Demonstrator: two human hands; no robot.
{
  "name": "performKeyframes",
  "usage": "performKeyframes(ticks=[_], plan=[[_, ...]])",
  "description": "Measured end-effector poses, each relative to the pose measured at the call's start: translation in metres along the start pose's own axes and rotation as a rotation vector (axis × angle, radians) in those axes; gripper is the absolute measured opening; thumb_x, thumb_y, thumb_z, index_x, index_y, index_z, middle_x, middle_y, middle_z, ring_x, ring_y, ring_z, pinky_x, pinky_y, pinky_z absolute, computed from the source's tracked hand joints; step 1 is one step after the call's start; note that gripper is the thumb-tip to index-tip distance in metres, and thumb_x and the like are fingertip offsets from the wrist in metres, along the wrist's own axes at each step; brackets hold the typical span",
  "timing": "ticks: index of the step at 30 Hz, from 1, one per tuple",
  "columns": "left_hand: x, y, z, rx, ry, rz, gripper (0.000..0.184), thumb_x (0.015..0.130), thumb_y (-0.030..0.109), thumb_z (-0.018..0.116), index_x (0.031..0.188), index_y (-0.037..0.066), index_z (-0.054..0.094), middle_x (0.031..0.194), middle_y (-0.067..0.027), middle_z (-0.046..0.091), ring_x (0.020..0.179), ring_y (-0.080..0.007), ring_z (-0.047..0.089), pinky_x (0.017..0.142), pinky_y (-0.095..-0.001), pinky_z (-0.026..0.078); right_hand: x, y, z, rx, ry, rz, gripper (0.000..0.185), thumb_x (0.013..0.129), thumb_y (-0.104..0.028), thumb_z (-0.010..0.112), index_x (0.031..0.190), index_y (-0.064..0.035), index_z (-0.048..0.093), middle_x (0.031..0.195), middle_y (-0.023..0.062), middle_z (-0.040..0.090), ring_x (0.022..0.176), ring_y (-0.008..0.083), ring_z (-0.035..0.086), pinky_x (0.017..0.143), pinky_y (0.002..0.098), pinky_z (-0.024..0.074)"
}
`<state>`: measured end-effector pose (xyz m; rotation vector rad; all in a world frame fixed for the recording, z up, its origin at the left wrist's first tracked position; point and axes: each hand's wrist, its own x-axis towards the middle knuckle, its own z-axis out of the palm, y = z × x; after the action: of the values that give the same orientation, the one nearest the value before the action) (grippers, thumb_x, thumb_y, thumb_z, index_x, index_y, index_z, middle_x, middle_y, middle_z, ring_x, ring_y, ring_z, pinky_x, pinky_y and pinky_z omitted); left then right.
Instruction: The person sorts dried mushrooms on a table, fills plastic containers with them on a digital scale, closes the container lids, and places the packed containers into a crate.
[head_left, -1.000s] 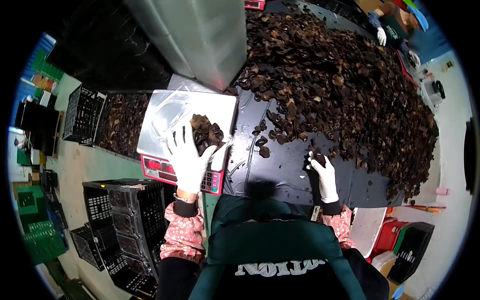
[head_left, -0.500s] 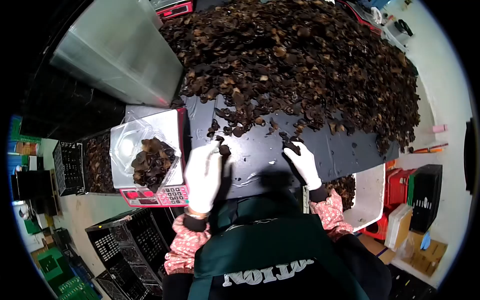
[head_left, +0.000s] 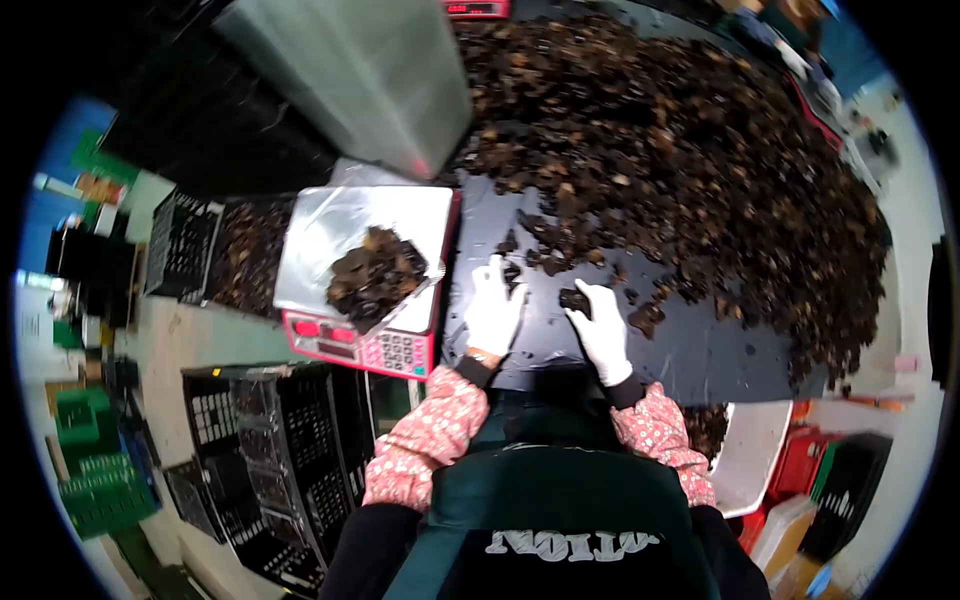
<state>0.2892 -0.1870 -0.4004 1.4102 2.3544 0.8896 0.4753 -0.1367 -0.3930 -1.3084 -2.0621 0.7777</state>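
Both hands wear white gloves over the dark table, close to each other. My left hand is just right of the scale, its fingers closed around a small dark mushroom piece. My right hand grips another dark piece between thumb and fingers. On the steel scale plate lies a clump of dark mushrooms on clear plastic. A large heap of the same mushrooms spreads beyond my hands.
Black crates stand at lower left, and a crate of mushrooms is left of the scale. A tall grey block rises behind it. A white bin sits at lower right. A co-worker's gloved hand shows at upper right.
My left hand has left the scale's mushroom clump and moved right, now holding a piece. My right hand has moved left, nearer to it. The camera view has shifted too.
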Motion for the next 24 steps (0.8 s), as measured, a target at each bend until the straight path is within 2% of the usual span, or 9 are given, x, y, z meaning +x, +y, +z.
performKeyframes(ticks=[1, 2, 4, 7, 9, 12, 15, 20, 24], plan=[[0.002, -0.002, 0.006, -0.018, 0.030, 0.010, 0.057, 0.089, 0.035, 0.067, 0.136, 0.008, 0.049, 0.120, -0.0203, 0.052, 0.096, -0.0393, 0.064, 0.076, -0.0473, 0.054, 0.001, -0.002, 0.002, 0.004, -0.014, -0.009, 0.047, 0.082, -0.012, 0.074, 0.128, -0.0068, 0.062, 0.123, 0.0142, 0.060, 0.113, 0.0306, 0.060, 0.097, 0.0347, 0.0482], [0.004, -0.016, 0.024, 0.087, 0.113, 0.104, 0.049, 0.089, 0.033, 0.067, 0.129, 0.008, 0.053, 0.117, -0.0196, 0.054, 0.092, -0.0373, 0.065, 0.073, -0.0461, 0.054, 0.001, -0.001, 0.005, -0.026, -0.007, -0.038, 0.049, 0.083, -0.011, 0.073, 0.130, -0.0072, 0.061, 0.125, 0.0135, 0.059, 0.115, 0.0300, 0.059, 0.099, 0.0349, 0.0477], [0.006, -0.011, 0.026, 0.100, 0.088, 0.064, 0.030, 0.089, 0.024, 0.064, 0.113, 0.008, 0.055, 0.109, -0.0185, 0.055, 0.090, -0.0363, 0.065, 0.071, -0.0460, 0.054, -0.001, 0.005, 0.011, -0.083, 0.020, -0.080, 0.051, 0.085, -0.011, 0.072, 0.134, -0.0095, 0.058, 0.128, 0.0133, 0.057, 0.119, 0.0307, 0.057, 0.101, 0.0362, 0.0469], [0.003, -0.005, 0.022, 0.075, 0.045, 0.078, 0.024, 0.088, 0.017, 0.061, 0.109, 0.008, 0.055, 0.104, -0.0186, 0.055, 0.087, -0.0361, 0.064, 0.071, -0.0466, 0.053, -0.003, 0.008, 0.013, -0.085, 0.016, -0.080, 0.055, 0.084, -0.009, 0.072, 0.137, -0.0083, 0.056, 0.134, 0.0159, 0.054, 0.126, 0.0321, 0.052, 0.107, 0.0374, 0.0418], [-0.001, -0.006, 0.024, 0.267, 0.120, 0.251, 0.013, 0.089, 0.011, 0.054, 0.101, 0.007, 0.054, 0.097, -0.0137, 0.056, 0.081, -0.0280, 0.064, 0.068, -0.0400, 0.054, -0.003, 0.007, 0.014, -0.106, 0.017, -0.082, 0.053, 0.084, -0.008, 0.072, 0.135, -0.0079, 0.057, 0.133, 0.0158, 0.054, 0.126, 0.0315, 0.052, 0.107, 0.0374, 0.0420], [-0.001, -0.009, 0.024, -0.019, 0.071, 0.129, 0.019, 0.089, 0.012, 0.056, 0.107, 0.007, 0.055, 0.098, -0.0166, 0.056, 0.086, -0.0369, 0.062, 0.075, -0.0455, 0.052, 0.000, 0.010, 0.013, -0.095, 0.010, -0.080, 0.049, 0.084, -0.006, 0.071, 0.132, -0.0069, 0.059, 0.131, 0.0157, 0.054, 0.124, 0.0313, 0.053, 0.107, 0.0374, 0.0423], [-0.002, -0.002, 0.011, -0.274, 0.001, 0.016, 0.019, 0.090, 0.013, 0.057, 0.108, 0.005, 0.054, 0.102, -0.0155, 0.057, 0.090, -0.0379, 0.061, 0.078, -0.0453, 0.052, 0.010, 0.013, 0.013, -0.045, 0.022, -0.078, 0.045, 0.084, -0.005, 0.070, 0.128, -0.0055, 0.061, 0.129, 0.0157, 0.055, 0.123, 0.0312, 0.054, 0.106, 0.0373, 0.0426], [0.000, -0.006, 0.015, -0.342, -0.011, 0.064, 0.031, 0.091, 0.017, 0.061, 0.117, 0.003, 0.053, 0.110, -0.0174, 0.056, 0.099, -0.0383, 0.060, 0.085, -0.0440, 0.051, 0.025, 0.001, 0.014, -0.091, 0.059, -0.120, 0.052, 0.083, -0.002, 0.070, 0.134, -0.0048, 0.056, 0.131, 0.0163, 0.054, 0.125, 0.0320, 0.051, 0.108, 0.0374, 0.0404], [-0.005, 0.003, 0.012, -0.295, 0.013, 0.069, 0.047, 0.091, 0.019, 0.063, 0.132, 0.001, 0.049, 0.128, -0.0197, 0.051, 0.118, -0.0379, 0.055, 0.099, -0.0409, 0.048, 0.025, -0.004, 0.013, -0.168, -0.050, -0.059, 0.072, 0.081, 0.006, 0.065, 0.148, -0.0086, 0.043, 0.150, 0.0178, 0.040, 0.140, 0.0344, 0.039, 0.116, 0.0392, 0.0332]])
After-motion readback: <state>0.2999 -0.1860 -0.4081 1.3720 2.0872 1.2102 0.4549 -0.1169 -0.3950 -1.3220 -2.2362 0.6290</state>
